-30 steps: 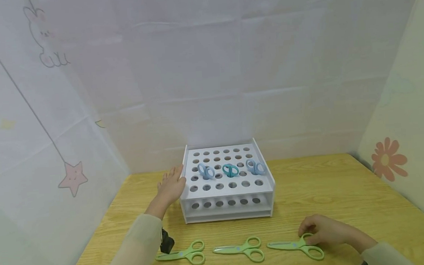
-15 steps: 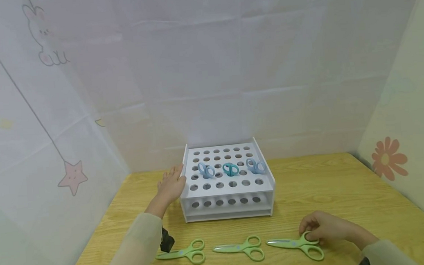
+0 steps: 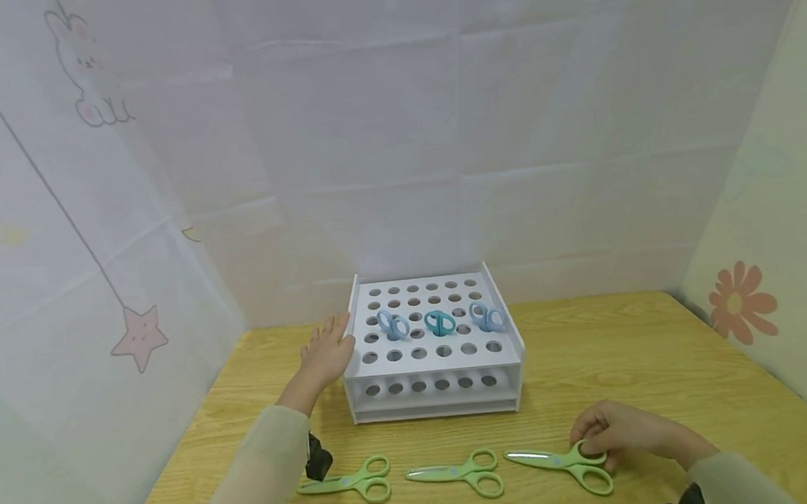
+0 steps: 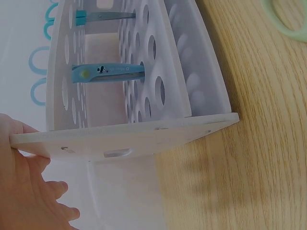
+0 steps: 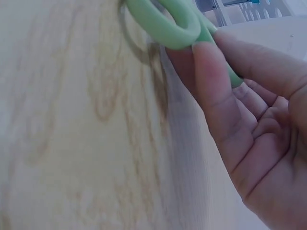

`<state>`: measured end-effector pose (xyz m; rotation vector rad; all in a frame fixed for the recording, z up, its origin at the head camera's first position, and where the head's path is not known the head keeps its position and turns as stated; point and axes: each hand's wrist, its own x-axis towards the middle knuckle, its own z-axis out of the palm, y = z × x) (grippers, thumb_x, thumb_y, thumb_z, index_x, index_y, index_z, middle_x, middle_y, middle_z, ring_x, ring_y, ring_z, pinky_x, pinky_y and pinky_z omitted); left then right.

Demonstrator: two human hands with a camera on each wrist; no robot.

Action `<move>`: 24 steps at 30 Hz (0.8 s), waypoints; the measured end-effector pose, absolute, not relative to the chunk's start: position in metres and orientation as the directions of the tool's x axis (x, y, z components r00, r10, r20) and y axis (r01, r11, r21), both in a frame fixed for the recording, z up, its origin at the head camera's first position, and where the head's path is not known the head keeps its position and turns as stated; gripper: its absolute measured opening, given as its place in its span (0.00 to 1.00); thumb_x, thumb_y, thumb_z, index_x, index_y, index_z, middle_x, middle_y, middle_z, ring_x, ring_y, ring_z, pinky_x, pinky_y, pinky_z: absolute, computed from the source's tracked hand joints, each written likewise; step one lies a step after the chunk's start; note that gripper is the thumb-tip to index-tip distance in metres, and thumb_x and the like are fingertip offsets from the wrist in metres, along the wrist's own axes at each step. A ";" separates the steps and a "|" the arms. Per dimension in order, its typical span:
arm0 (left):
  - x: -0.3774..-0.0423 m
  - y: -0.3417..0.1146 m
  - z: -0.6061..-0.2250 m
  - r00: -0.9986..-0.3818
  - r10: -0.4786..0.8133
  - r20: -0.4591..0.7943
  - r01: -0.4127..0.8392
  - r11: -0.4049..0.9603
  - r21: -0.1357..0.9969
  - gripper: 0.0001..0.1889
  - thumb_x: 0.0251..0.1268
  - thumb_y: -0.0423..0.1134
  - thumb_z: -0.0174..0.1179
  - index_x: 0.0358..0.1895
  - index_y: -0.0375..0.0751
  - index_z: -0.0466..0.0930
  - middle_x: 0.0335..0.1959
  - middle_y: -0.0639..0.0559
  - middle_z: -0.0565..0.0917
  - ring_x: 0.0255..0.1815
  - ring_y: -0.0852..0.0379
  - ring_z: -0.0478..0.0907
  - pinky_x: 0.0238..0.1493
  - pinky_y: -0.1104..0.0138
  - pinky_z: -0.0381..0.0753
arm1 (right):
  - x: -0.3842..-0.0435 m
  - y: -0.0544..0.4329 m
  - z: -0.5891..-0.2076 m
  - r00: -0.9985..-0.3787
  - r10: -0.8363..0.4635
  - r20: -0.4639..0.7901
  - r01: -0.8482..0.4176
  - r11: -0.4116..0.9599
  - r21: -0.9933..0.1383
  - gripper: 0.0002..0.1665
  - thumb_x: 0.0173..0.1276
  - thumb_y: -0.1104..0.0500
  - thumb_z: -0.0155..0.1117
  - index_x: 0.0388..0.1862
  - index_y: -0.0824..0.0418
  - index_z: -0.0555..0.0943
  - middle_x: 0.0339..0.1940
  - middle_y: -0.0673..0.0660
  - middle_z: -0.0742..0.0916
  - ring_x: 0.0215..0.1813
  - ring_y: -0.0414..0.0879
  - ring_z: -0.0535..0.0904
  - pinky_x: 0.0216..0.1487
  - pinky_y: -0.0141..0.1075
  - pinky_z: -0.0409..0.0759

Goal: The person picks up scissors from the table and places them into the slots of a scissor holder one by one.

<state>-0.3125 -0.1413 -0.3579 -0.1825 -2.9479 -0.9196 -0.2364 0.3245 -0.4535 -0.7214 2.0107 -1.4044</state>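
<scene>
On the left of the white holed rack (image 3: 433,372), my left hand (image 3: 326,355) holds the side panel's edge, with the thumb over it and the other fingers spread outside. My right hand (image 3: 620,434) pinches the upper handle loop of the rightmost green scissors (image 3: 564,463) between thumb and fingers; in the right wrist view the loop (image 5: 175,28) shows above the fingertips. Two more green scissors, one in the middle (image 3: 454,473) and one at left (image 3: 352,482), lie on the table. The rack holds light blue scissors (image 4: 108,72) and teal scissors (image 3: 440,323), handles up.
A second pair of light blue scissors (image 3: 487,317) stands in the rack's right part, among many round holes. The wooden table (image 3: 607,347) runs back to a pale printed cloth (image 3: 397,166).
The rightmost green scissors have shifted slightly left at the blade tip, with my right hand on the loop. My left hand keeps its place at the rack.
</scene>
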 end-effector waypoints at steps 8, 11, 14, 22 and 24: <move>-0.311 -0.140 -0.357 -0.993 0.095 0.074 0.120 0.819 0.561 0.29 0.70 0.46 0.33 0.73 0.47 0.47 0.72 0.39 0.45 0.70 0.33 0.35 0.61 0.37 0.32 | -0.239 0.326 -0.453 -0.673 -0.724 -0.152 -0.024 0.226 -0.974 0.15 0.69 0.65 0.50 0.47 0.76 0.74 0.35 0.57 0.81 0.33 0.38 0.76 0.28 0.32 0.80; -0.311 -0.140 -0.356 -0.993 0.096 0.075 0.122 0.817 0.564 0.29 0.70 0.46 0.33 0.73 0.47 0.47 0.72 0.39 0.45 0.70 0.33 0.35 0.61 0.37 0.32 | -0.239 0.327 -0.452 -0.663 -0.733 -0.153 0.012 0.193 -0.981 0.16 0.70 0.66 0.48 0.49 0.79 0.72 0.38 0.57 0.81 0.34 0.39 0.76 0.29 0.32 0.80; -0.311 -0.140 -0.356 -0.992 0.096 0.076 0.122 0.819 0.561 0.29 0.70 0.46 0.33 0.73 0.47 0.47 0.72 0.39 0.45 0.70 0.33 0.34 0.61 0.37 0.32 | -0.239 0.329 -0.452 -0.653 -0.742 -0.152 0.049 0.159 -0.986 0.18 0.71 0.66 0.46 0.51 0.81 0.69 0.38 0.56 0.81 0.33 0.38 0.76 0.29 0.31 0.80; -0.312 -0.140 -0.358 -0.992 0.093 0.082 0.123 0.821 0.558 0.29 0.69 0.45 0.33 0.73 0.47 0.47 0.72 0.38 0.45 0.70 0.33 0.35 0.61 0.36 0.32 | -0.243 0.330 -0.453 -0.617 -0.777 -0.122 0.104 0.073 -0.992 0.20 0.73 0.67 0.39 0.55 0.84 0.63 0.44 0.58 0.81 0.24 0.34 0.78 0.26 0.29 0.79; -0.312 -0.141 -0.358 -0.992 0.092 0.081 0.122 0.820 0.559 0.29 0.69 0.45 0.33 0.73 0.47 0.47 0.72 0.38 0.45 0.69 0.33 0.34 0.61 0.36 0.32 | -0.244 0.329 -0.453 -0.603 -0.791 -0.107 0.115 0.047 -0.992 0.20 0.74 0.67 0.38 0.56 0.84 0.61 0.45 0.58 0.81 0.23 0.34 0.78 0.26 0.29 0.79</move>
